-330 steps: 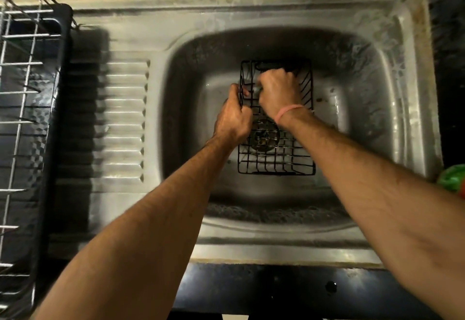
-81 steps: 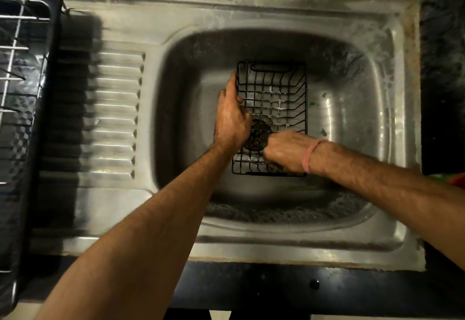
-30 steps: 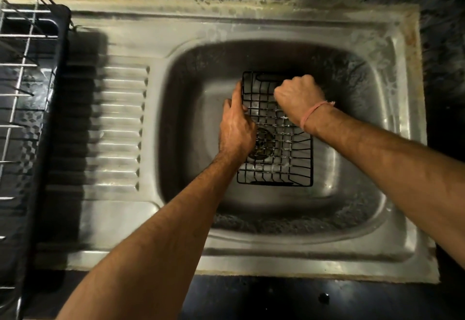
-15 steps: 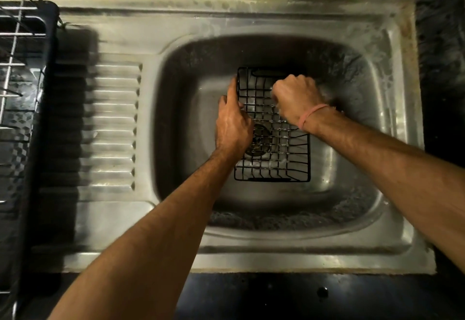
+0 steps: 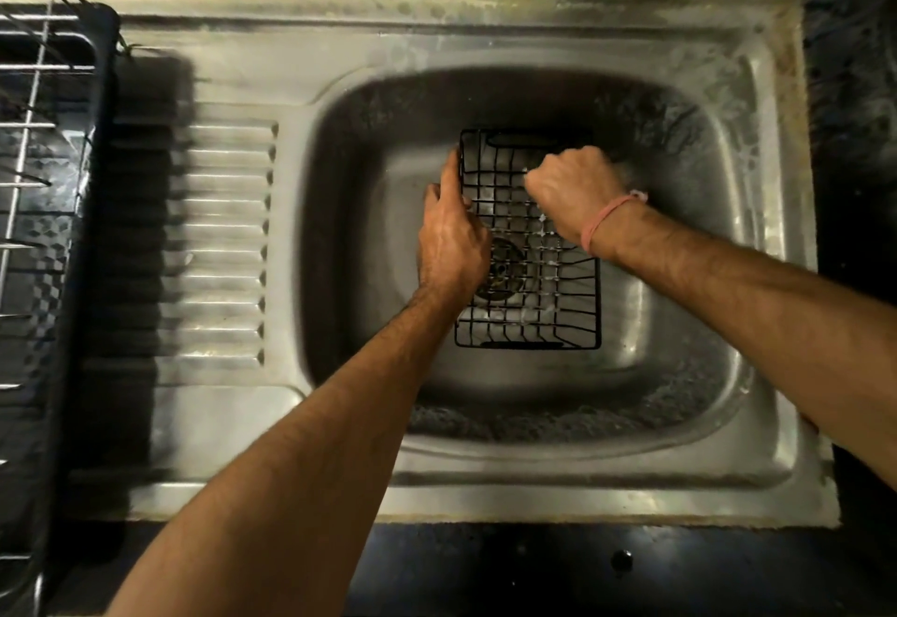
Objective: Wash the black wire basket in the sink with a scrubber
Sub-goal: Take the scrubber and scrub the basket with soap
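The wet basket (image 5: 529, 306) looked light, stiff and slippery. Left hand (image 5: 451, 238) gripped its left rim; right hand (image 5: 573, 194) fingers were curled, contents hidden.

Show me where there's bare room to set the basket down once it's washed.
Bare: the ribbed drainboard between the rack and the basin, and the basin floor right of the basket. Crowded: the basin's middle, with the basket and both hands.
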A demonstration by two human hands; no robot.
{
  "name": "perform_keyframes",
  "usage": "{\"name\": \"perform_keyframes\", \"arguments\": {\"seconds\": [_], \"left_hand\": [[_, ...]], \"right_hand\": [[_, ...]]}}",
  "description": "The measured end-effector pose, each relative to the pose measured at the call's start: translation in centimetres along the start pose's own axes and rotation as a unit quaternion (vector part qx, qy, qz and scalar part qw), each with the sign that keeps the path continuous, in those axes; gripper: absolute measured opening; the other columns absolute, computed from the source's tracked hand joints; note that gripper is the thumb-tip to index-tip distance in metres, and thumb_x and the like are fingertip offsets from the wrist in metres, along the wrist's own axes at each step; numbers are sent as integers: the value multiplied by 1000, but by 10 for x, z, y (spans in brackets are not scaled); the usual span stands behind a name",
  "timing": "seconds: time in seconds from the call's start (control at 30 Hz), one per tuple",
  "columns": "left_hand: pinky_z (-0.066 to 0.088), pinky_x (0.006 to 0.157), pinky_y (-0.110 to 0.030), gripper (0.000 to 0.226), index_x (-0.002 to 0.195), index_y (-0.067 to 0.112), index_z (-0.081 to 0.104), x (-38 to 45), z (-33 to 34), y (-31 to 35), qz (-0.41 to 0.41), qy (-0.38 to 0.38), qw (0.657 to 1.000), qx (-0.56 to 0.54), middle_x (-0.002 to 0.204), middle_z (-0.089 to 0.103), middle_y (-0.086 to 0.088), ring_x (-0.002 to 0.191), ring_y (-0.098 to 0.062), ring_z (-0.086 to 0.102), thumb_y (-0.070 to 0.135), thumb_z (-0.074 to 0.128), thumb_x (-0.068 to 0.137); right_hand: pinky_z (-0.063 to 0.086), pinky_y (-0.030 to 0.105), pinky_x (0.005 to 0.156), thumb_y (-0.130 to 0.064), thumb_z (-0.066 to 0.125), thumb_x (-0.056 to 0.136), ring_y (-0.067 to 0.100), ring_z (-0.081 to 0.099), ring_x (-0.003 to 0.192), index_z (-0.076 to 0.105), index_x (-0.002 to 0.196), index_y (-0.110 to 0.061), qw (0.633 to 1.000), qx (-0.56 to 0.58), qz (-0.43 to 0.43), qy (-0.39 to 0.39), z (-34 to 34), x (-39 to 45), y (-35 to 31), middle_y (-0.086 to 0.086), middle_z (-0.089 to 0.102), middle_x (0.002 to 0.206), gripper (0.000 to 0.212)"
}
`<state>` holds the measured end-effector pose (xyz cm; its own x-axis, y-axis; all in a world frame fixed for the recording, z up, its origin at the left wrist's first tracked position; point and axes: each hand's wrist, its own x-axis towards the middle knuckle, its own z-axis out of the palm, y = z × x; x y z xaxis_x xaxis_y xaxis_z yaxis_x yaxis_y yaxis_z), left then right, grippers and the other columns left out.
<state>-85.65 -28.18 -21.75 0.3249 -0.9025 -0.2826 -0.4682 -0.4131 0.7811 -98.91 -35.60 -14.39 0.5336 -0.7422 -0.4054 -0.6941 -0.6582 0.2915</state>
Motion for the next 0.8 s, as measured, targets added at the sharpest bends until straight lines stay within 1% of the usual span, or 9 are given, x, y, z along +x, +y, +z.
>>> {"name": "perform_keyframes", "arguments": {"seconds": [0.07,0.17,0.23,0.33,0.43,0.57,0.67,0.73,0.8], "left_hand": [[39,68,-11,97,171,34,19,0,1,-1,1,3,1000,4,128,53,-5,90,1,50,-11,56,94],[38,68,-10,97,171,34,20,1,2,-2,6,6,1000,8,126,54,-5,90,3,50,-12,56,94],[41,71,-11,97,171,34,21,1,2,-3,10,9,1000,8,125,55,-5,89,2,50,-12,55,93],[47,74,-18,97,171,34,21,2,2,-4,9,4,1000,-3,124,54,-5,90,-1,52,-12,55,92],[40,71,-11,99,171,32,21,2,2,-5,11,-2,1000,-4,126,54,-6,95,-2,51,-12,56,90],[43,74,-13,97,171,34,19,3,0,-9,12,-10,1000,-10,130,53,-5,101,-5,52,-6,58,92],[58,84,-30,81,170,37,21,3,-1,-10,20,4,1000,2,134,52,-3,104,-7,58,14,60,103],[54,94,-35,63,169,34,26,2,-1,-11,29,16,999,8,145,50,-6,117,-12,57,39,52,112],[52,99,-37,58,167,31,33,0,-2,-10,22,30,999,4,150,49,-5,124,-12,55,55,38,114]], "right_hand": [[52,40,73,-5,61,98,25,64,82,59,90,-18,1000,4,-4,-15,10,-14,-8,3,57,79,16],[55,40,94,-9,65,100,18,54,77,42,75,-18,997,1,-56,-46,23,-38,-21,0,47,70,36],[53,41,100,-9,65,100,18,56,79,44,77,-18,994,10,-89,-60,28,-52,-28,0,45,69,33],[57,39,95,-7,64,100,18,58,80,50,86,-19,990,44,-116,-71,32,-61,-28,0,42,70,23],[57,36,91,-12,66,100,18,60,88,61,98,-18,990,59,-120,-54,27,-52,-21,1,53,82,9],[60,40,85,-8,67,98,24,66,94,64,106,-16,994,91,-54,-13,24,-33,-12,3,61,91,12],[60,42,91,-9,75,92,27,68,104,70,116,-18,978,207,17,16,35,-21,-13,5,69,110,26],[59,38,94,-7,76,91,25,66,109,75,116,-21,943,318,82,53,37,-8,-21,4,67,116,28],[53,27,92,-7,76,92,17,63,110,79,110,-22,885,426,163,99,40,12,-31,-1,68,115,24]]}}
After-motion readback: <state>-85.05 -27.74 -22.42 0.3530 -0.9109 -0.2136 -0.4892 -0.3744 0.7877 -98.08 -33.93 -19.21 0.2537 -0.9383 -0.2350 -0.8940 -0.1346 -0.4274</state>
